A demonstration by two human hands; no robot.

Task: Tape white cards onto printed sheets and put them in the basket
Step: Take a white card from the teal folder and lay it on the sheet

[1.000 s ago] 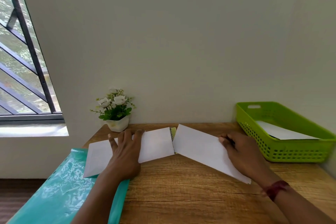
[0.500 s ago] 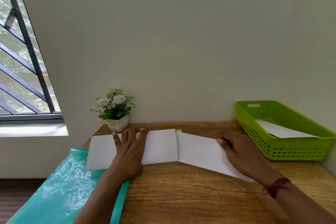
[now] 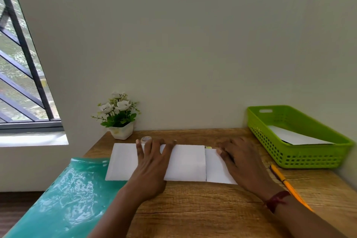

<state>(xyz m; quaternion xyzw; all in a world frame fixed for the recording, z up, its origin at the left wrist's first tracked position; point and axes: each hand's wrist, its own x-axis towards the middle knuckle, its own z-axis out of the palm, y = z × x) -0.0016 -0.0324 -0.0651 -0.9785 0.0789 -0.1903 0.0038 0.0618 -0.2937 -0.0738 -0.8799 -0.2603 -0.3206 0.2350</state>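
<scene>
Card [image 3: 214, 169] flat now — right hand [image 3: 243, 162] atop

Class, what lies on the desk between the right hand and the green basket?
A yellow pencil, on the desk between right hand and green basket; head view.

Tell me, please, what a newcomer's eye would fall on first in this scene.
The left hand and right hand press flat on white sheets on the desk. A bright green basket holding paper sits far right, and a glossy teal folder lies near left.
</scene>
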